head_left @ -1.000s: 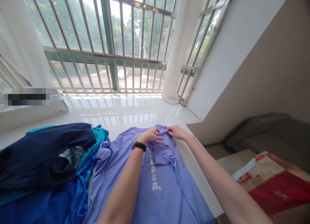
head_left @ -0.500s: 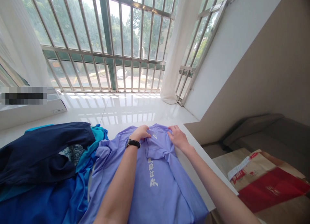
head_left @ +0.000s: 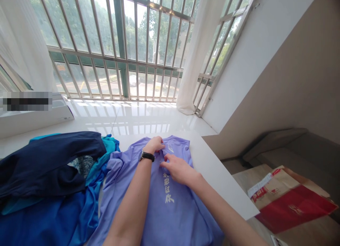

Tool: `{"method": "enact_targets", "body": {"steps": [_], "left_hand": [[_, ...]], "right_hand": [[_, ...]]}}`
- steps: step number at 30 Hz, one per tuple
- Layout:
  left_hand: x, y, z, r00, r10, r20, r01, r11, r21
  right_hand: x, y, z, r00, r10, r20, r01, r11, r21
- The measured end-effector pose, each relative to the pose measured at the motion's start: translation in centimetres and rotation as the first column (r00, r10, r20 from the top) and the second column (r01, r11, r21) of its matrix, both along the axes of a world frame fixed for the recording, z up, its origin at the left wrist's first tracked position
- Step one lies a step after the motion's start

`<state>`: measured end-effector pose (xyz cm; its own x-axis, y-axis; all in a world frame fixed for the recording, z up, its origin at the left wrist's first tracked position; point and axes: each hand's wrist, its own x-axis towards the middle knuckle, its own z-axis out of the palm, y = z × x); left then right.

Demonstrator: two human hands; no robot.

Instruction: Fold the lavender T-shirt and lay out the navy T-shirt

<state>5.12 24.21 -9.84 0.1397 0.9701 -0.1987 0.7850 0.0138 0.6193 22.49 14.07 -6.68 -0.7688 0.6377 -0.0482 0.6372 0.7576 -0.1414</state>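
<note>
A purple long-sleeved shirt (head_left: 156,210) with pale printed characters down its middle lies spread on the white surface, its collar toward the window. My left hand (head_left: 154,144), with a black-strapped watch at the wrist, has its fingers curled on the cloth just left of the collar. Beside the printed characters, my right hand (head_left: 175,167) pinches a fold of the shirt between thumb and fingers. The shirt's right side is folded inward under my right forearm, and that hand covers part of the fold.
Dark navy and blue clothes (head_left: 53,168) are heaped at the left. A white box (head_left: 39,118) stands behind them. A barred window and white curtain (head_left: 187,79) border the ledge (head_left: 140,122). Past the right edge lies a red-and-brown paper bag (head_left: 294,207).
My right hand has moved left from the collar's right side to the middle of the shirt, bringing the right side's cloth inward. My left hand has stayed nearly in place.
</note>
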Motion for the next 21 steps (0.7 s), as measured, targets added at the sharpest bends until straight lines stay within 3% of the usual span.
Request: {"method": "enact_targets", "body": {"steps": [6,14,21], "left_hand": [[0.0,-0.2,0.2,0.999,-0.032,0.006,0.032,0.999,0.031],[0.1,-0.4,0.6,0.999,-0.052,0.016,0.051,0.997,0.061],[-0.1,-0.4,0.3,0.998,-0.063,0.023,0.062,0.996,0.071]], "right_hand": [[-1.2,0.8,1.3,0.984,-0.030,0.173,0.035,0.999,-0.031],[-1.8,0.7,1.5,0.980,0.034,0.194,-0.022,0.998,-0.063],[-3.3,0.7,2.7,0.945,-0.003,0.326,0.042,0.993,-0.113]]}}
